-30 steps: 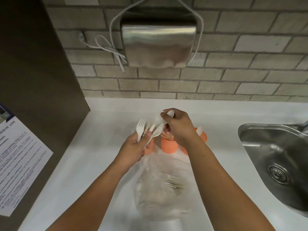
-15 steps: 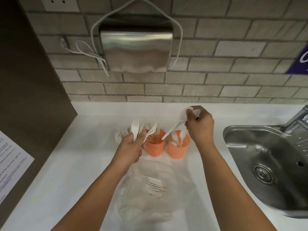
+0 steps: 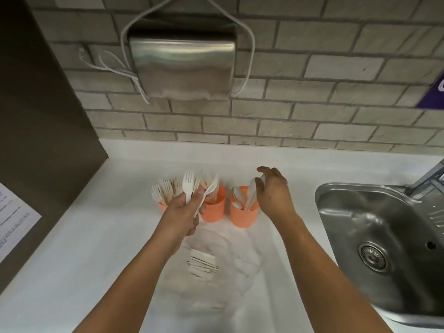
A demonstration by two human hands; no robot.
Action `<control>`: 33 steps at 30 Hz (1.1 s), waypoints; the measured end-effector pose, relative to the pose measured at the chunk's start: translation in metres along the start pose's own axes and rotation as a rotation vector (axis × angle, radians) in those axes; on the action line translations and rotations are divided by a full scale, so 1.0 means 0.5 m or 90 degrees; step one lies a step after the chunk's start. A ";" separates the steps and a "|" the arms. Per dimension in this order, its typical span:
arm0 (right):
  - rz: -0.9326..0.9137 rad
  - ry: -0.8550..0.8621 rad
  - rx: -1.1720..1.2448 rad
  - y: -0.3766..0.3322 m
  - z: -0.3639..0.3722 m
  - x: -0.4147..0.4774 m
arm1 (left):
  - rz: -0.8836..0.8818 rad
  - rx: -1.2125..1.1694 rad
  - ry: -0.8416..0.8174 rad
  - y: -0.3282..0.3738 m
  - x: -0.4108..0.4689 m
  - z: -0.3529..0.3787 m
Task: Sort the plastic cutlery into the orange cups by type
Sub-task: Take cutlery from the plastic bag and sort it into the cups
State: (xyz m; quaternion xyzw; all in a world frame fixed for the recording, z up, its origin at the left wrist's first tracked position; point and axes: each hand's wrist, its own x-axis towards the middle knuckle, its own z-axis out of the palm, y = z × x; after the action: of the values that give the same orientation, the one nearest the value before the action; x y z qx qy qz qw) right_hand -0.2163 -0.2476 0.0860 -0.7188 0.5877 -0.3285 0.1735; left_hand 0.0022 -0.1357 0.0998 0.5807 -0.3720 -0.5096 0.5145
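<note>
Three orange cups stand in a row on the white counter. The left cup (image 3: 162,206) is mostly hidden behind my left hand and holds several white forks (image 3: 163,189). The middle cup (image 3: 214,211) holds a few white pieces. The right cup (image 3: 243,216) holds several spoons (image 3: 249,197). My left hand (image 3: 183,211) grips a small bunch of white cutlery (image 3: 192,188), a fork and a spoon among them, in front of the left and middle cups. My right hand (image 3: 274,192) hovers with relaxed fingers just right of the spoon cup, touching a spoon's top.
A clear plastic bag (image 3: 223,267) with more white cutlery (image 3: 201,263) lies on the counter below the cups. A steel sink (image 3: 384,236) with a tap is at the right. A metal dispenser (image 3: 182,66) hangs on the brick wall. A dark panel with a paper notice (image 3: 14,219) stands left.
My right hand carried a spoon from the bunch to the right cup and let it go there. The left hand kept its bunch in place. The view shifted.
</note>
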 end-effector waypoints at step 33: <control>0.188 -0.198 0.741 -0.136 -0.001 -0.089 | -0.026 -0.003 -0.003 -0.005 -0.071 0.002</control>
State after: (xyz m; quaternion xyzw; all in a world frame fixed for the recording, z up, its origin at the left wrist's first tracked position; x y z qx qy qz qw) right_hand -0.1711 -0.1882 0.1178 -0.4571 0.3734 -0.4590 0.6641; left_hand -0.0060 -0.1012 0.1047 0.5858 -0.3602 -0.5224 0.5041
